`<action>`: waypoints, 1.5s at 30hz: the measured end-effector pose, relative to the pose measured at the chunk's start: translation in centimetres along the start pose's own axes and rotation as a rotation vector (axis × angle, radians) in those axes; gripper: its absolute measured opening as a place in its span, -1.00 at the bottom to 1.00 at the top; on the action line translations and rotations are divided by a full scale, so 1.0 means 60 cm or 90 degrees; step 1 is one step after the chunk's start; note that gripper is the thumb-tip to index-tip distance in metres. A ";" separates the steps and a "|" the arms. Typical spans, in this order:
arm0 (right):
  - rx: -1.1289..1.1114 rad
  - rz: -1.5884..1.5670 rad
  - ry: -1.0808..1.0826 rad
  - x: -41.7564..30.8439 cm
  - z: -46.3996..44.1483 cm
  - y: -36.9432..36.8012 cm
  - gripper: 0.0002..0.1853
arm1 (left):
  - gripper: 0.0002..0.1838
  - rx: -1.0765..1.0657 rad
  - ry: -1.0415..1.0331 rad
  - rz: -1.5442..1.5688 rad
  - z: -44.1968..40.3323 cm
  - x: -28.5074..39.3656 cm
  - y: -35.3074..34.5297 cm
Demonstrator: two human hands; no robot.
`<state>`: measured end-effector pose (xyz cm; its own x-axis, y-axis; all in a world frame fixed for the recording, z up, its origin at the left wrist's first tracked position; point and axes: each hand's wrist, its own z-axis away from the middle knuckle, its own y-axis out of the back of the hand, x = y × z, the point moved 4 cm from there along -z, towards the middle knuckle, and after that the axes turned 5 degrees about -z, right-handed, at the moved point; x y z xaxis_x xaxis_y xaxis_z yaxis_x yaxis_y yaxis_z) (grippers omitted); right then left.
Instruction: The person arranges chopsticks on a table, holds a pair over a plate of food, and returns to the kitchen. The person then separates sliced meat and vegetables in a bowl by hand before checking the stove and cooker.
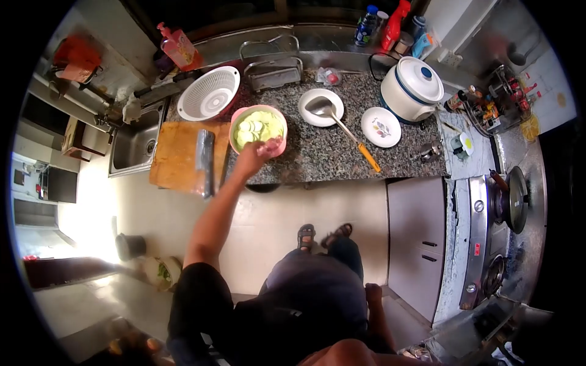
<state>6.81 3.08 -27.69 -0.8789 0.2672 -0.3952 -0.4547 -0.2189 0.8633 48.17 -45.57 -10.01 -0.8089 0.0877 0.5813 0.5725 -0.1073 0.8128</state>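
My left hand (pixel 259 155) reaches over the counter to the near rim of a pink bowl (pixel 233 141). Its fingers are closed at that rim, their tips slightly blurred. Pale green cucumber slices (pixel 259 126) fill the bowl. Left of it lies a wooden cutting board (pixel 174 155), with a cleaver (pixel 205 155) on its right part, the handle toward me. My right hand (pixel 373 293) hangs low beside my body, away from the counter; its fingers are too indistinct to read.
A white colander (pixel 209 93) stands behind the board, near the sink (pixel 131 146). Right of the bowl are a plate (pixel 311 97) with a spatula (pixel 349 131) across it, a patterned plate (pixel 381 128) and a lidded white pot (pixel 412 88). A gas stove (pixel 479 244) is farther right.
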 end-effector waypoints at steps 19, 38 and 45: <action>-0.038 -0.650 -0.527 0.058 -0.234 0.126 -0.79 | -0.81 -0.178 -0.212 -0.196 -0.135 -0.020 -0.117; -0.064 -0.520 -0.454 -0.103 -0.331 0.127 -0.73 | -0.74 -0.288 0.216 0.431 -0.112 -0.074 -0.013; -0.005 -0.438 -0.142 -0.323 -0.492 0.233 -0.84 | -0.71 -0.159 0.234 0.730 -0.094 -0.100 0.027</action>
<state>13.22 -32.85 -17.22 -0.3430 0.5324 -0.7739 -0.8960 0.0618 0.4397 53.18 -51.85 -12.38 0.1332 -0.4615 0.8771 0.9682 -0.1287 -0.2147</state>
